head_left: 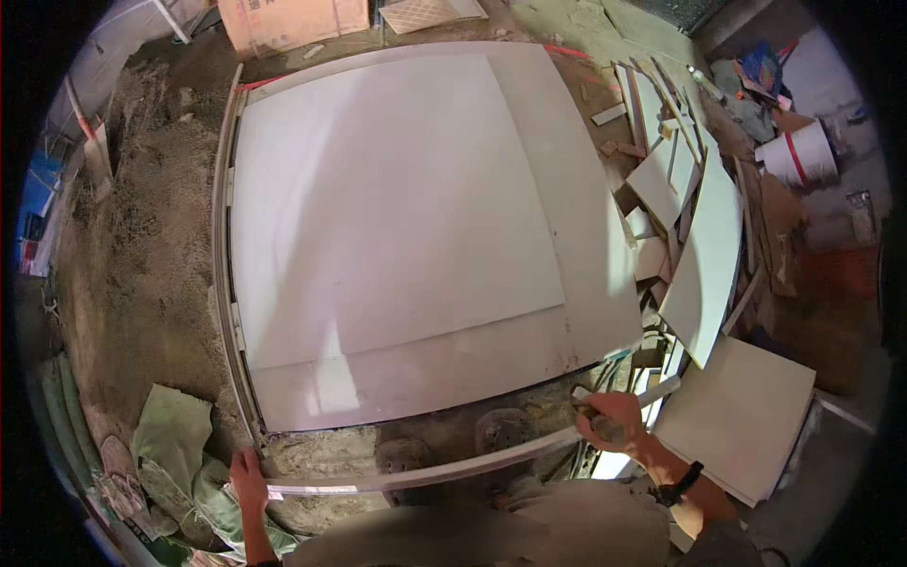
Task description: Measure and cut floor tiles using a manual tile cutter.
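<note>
A long, pale metal straightedge point(425, 477) spans the front of my body, curved by the lens. My left hand point(248, 480) is closed at its left end, close to the lower corner of a big white tile point(590, 255). My right hand point(612, 422) is wrapped round the bar near its right end, which sticks out past my fingers. A small grey piece shows beside those fingers; I cannot tell what it is. Beyond the bar, another white tile point(387, 208) lies flat on the larger one. Both my shoes point(501, 430) show just behind the bar.
A long thin strip point(225, 246) runs along the tiles' left edge. Broken tile offcuts point(666, 180) are heaped at the right, near stacked tiles point(742, 411). Green sacking point(175, 430) lies at lower left. A shovel point(97, 151), a cardboard box point(293, 24) and a white bucket point(798, 156) stand farther out.
</note>
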Action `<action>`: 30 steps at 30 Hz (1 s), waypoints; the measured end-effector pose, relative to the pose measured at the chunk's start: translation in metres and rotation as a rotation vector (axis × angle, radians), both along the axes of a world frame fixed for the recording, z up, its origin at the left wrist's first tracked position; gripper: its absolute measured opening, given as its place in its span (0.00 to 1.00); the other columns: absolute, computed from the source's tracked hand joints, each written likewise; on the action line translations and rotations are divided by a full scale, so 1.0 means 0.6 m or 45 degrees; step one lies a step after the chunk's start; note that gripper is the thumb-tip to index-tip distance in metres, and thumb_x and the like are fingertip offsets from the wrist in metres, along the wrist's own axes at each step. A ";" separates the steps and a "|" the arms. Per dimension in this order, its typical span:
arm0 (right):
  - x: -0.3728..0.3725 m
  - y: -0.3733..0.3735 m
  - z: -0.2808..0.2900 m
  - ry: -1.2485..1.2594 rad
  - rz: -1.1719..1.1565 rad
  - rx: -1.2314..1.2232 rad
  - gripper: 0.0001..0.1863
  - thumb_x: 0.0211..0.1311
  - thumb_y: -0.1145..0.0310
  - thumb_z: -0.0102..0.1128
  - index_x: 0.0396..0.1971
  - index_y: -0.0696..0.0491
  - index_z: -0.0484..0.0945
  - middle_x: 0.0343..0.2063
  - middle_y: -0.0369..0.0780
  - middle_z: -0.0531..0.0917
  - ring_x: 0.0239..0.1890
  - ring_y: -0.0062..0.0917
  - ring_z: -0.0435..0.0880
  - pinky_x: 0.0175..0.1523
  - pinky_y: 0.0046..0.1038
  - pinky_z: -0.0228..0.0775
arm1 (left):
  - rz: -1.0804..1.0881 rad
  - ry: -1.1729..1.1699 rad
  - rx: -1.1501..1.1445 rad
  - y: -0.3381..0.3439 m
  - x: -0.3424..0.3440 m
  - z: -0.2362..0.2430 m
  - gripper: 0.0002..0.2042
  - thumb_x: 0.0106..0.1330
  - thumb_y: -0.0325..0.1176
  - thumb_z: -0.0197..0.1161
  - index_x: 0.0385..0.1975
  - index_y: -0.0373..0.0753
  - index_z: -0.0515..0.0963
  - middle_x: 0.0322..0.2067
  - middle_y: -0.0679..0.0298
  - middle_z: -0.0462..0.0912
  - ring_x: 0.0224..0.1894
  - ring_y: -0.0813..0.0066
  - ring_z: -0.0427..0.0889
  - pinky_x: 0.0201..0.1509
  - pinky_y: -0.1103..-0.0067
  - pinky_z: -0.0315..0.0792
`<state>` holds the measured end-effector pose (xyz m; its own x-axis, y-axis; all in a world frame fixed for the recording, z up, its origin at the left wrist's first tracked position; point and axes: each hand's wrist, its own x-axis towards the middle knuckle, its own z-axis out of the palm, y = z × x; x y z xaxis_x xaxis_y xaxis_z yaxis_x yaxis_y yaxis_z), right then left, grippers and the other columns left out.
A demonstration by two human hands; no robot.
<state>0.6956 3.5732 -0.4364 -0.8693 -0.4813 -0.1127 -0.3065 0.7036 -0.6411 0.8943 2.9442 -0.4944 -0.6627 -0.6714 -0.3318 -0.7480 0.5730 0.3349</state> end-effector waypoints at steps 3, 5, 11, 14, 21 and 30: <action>0.025 -0.005 -0.013 0.025 -0.072 -0.155 0.08 0.53 0.66 0.67 0.27 0.55 0.81 0.15 0.39 0.80 0.15 0.31 0.81 0.22 0.33 0.72 | 0.236 0.166 0.281 -0.018 0.073 0.005 0.18 0.74 0.43 0.51 0.32 0.30 0.73 0.26 0.47 0.77 0.29 0.47 0.74 0.37 0.61 0.68; 0.019 -0.019 0.016 -0.064 -0.004 -0.049 0.08 0.53 0.66 0.68 0.26 0.55 0.81 0.14 0.38 0.78 0.14 0.31 0.79 0.21 0.32 0.71 | 0.081 0.112 0.102 -0.036 0.104 -0.013 0.16 0.74 0.42 0.51 0.35 0.33 0.75 0.30 0.47 0.80 0.33 0.43 0.78 0.39 0.56 0.69; 0.059 0.003 0.028 0.069 0.200 0.395 0.18 0.70 0.63 0.50 0.24 0.58 0.79 0.14 0.40 0.77 0.16 0.26 0.74 0.26 0.31 0.72 | 0.001 -0.167 0.107 0.037 0.058 0.019 0.23 0.68 0.54 0.57 0.38 0.35 0.77 0.28 0.47 0.84 0.35 0.43 0.83 0.43 0.58 0.75; 0.066 0.073 -0.079 -0.102 0.006 0.049 0.14 0.61 0.64 0.59 0.18 0.55 0.76 0.12 0.37 0.76 0.14 0.25 0.74 0.24 0.31 0.70 | 0.051 -0.270 0.159 0.046 0.156 0.007 0.24 0.68 0.55 0.57 0.41 0.35 0.75 0.28 0.46 0.84 0.35 0.41 0.83 0.42 0.56 0.74; -0.131 -0.085 0.052 -0.120 0.079 0.289 0.11 0.48 0.57 0.68 0.23 0.49 0.84 0.17 0.37 0.84 0.22 0.32 0.86 0.38 0.32 0.79 | -0.451 0.250 -0.508 0.114 -0.005 0.189 0.20 0.62 0.47 0.67 0.43 0.36 0.75 0.36 0.52 0.83 0.36 0.46 0.82 0.41 0.57 0.74; -0.384 -0.322 0.252 -0.211 0.320 0.265 0.18 0.53 0.54 0.70 0.31 0.55 0.83 0.23 0.40 0.82 0.29 0.33 0.82 0.41 0.35 0.75 | -0.758 0.402 -0.581 0.060 -0.208 0.219 0.13 0.41 0.29 0.71 0.28 0.41 0.77 0.26 0.59 0.78 0.31 0.52 0.80 0.34 0.62 0.74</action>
<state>0.4650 3.3797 -0.2851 -0.6886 -0.6292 -0.3603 -0.3901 0.7404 -0.5475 0.7692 2.9804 -0.3629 -0.9678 -0.2008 0.1515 -0.1843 0.9759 0.1165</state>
